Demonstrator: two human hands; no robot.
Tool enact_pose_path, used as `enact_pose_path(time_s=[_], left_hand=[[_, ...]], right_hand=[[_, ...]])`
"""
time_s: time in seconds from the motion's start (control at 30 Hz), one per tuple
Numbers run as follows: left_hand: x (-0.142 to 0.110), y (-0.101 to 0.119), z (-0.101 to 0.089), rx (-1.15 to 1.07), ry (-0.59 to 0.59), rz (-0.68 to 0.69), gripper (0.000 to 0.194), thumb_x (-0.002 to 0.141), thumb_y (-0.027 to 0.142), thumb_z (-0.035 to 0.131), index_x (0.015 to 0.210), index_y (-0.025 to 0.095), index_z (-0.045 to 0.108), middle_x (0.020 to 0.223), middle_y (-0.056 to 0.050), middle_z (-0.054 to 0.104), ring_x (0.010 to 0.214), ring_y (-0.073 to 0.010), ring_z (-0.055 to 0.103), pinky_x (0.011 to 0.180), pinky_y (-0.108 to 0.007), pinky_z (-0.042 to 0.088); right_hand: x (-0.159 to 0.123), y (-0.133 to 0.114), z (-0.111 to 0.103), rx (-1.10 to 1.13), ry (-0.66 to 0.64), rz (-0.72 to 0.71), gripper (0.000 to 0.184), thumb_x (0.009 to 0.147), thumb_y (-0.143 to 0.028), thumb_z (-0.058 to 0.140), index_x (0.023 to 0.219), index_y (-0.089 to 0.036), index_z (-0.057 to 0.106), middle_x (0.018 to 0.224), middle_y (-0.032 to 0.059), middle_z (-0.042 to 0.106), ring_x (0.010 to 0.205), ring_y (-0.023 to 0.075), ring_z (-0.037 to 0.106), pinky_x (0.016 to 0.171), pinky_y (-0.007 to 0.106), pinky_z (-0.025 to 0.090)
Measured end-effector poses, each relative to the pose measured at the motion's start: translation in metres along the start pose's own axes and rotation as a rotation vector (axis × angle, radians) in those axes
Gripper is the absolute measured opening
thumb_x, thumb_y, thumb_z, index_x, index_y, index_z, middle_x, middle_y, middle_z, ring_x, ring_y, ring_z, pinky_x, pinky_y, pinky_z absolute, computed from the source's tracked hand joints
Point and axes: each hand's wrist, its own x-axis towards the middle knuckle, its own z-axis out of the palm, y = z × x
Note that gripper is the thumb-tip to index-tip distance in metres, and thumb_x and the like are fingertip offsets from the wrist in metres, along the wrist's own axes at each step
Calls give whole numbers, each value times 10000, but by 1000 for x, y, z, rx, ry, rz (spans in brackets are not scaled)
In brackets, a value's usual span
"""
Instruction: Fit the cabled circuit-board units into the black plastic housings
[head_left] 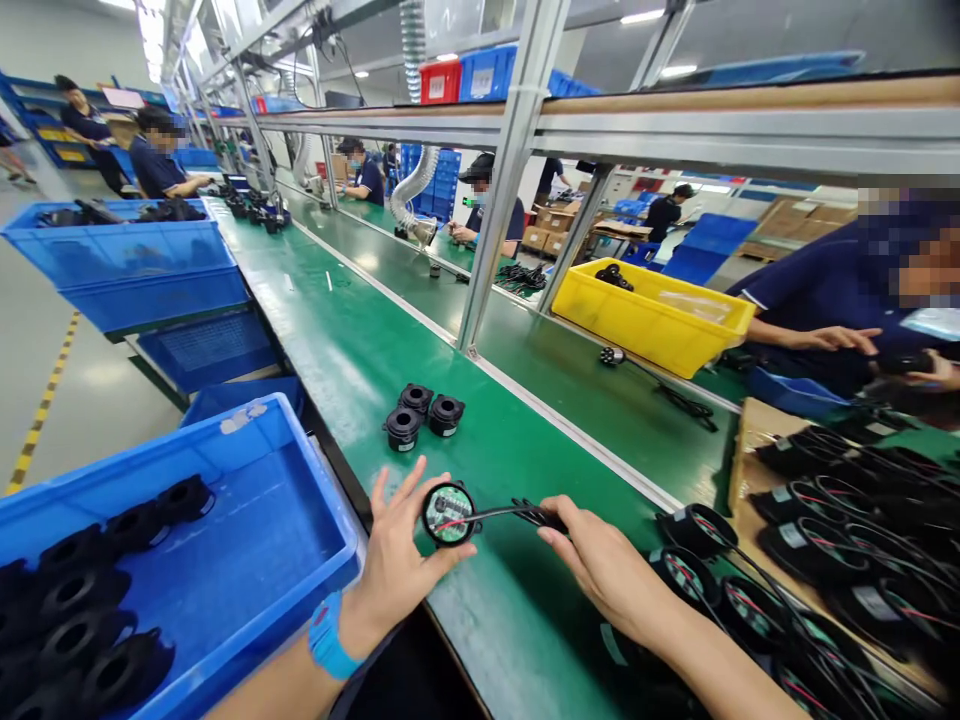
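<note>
Green bench [330, 330], lit overhead. Nearest, at its front edge: left hand [401, 560] clasps a round black unit [449, 514], circuit board showing; right hand [600, 560] pinches its bundled cable [531, 512]. Beyond, between front edge and metal rail [517, 400], three black housings [424, 412]. Farther, across the rail, a yellow bin [652, 318].

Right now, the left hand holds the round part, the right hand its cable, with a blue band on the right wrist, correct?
Wrong wrist: the head view shows the blue band on the left. The left hand holds the round part, the right hand its cable.
</note>
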Motion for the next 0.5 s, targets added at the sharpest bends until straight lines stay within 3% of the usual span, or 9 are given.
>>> enact_pose_path(time_s=[0.07,0.2,0.33,0.5], left_hand=[[1,-7,3,52,4,66,705,831,604,736,1375,200,541,1401,-154,648,1421,-373,494,1242,-680,137],[-2,-26,19,139,-93,103,639,875,564,705,1356,179,534,1373,-188,659,1321,-370,600,1209,-702,224],[-1,-30,29,203,-13,127,712,902,562,670,1466,205,424,1445,-166,609,1377,-354,550,1225,-675,222],[1,-33,41,278,-44,205,675,878,571,688,1407,198,496,1303,-108,721,1194,-312,699,1192,-540,384]], right_hand=[[-3,-4,-3,4,7,-3,367,1077,-477,302,1183,-229,550,1004,70,704,887,207,668,779,347,526],[8,19,-15,-22,-33,-17,356,1022,-567,454,1042,-267,644,977,28,721,940,212,669,891,368,508],[38,104,-51,-113,20,167,342,1033,-520,466,1062,-251,675,1065,34,725,1015,189,672,945,348,509],[69,236,-102,-338,106,634,314,990,-392,617,1200,-159,632,1144,74,674,1002,197,667,910,428,561]])
